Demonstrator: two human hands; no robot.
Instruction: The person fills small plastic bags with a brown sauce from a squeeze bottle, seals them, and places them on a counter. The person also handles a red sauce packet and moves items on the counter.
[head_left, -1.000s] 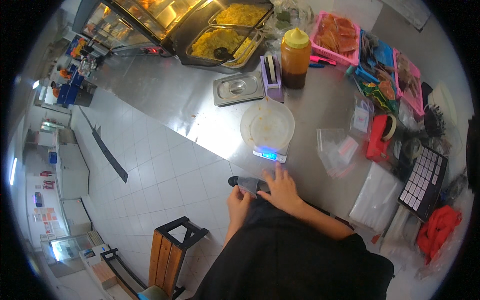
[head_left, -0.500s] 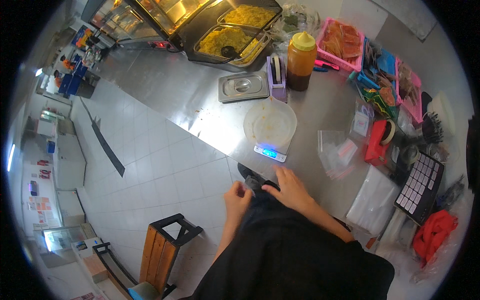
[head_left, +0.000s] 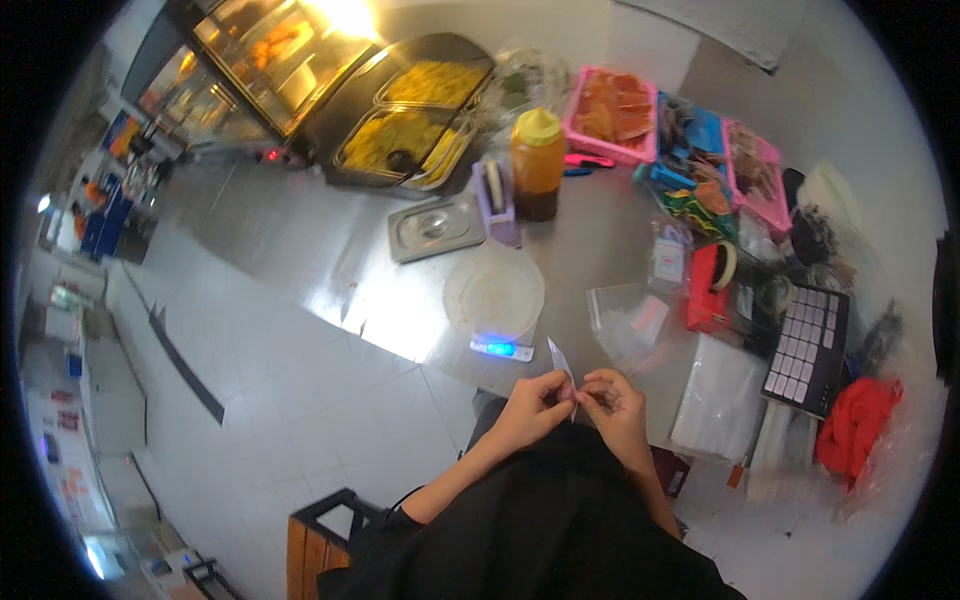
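Note:
My left hand [head_left: 530, 408] and my right hand [head_left: 614, 408] meet in front of my body, near the steel counter's edge. Both pinch a small clear plastic bag [head_left: 559, 356], whose thin sheet stands up between the fingertips. Which part of the bag each hand grips is partly hidden by the fingers. Just beyond my left hand, a small digital scale [head_left: 522, 354] has its blue display lit. A round whitish plate or lid [head_left: 495, 292] with faint stains rests on that scale. Flat clear zip bags [head_left: 612, 318] lie on the counter beyond my right hand.
A squeeze bottle [head_left: 537, 165], a purple tape dispenser [head_left: 495, 205] and a steel lid [head_left: 435, 228] stand behind the scale. Trays of yellow food [head_left: 398, 140] sit farther back. At right are pink baskets [head_left: 612, 145], a red tape dispenser [head_left: 706, 290], stacked plastic bags [head_left: 716, 398] and a keypad [head_left: 806, 345].
My hands have come together and moved right in the picture. The bag now stands upright between both hands; before, it was at my left hand. The whole view has also shifted.

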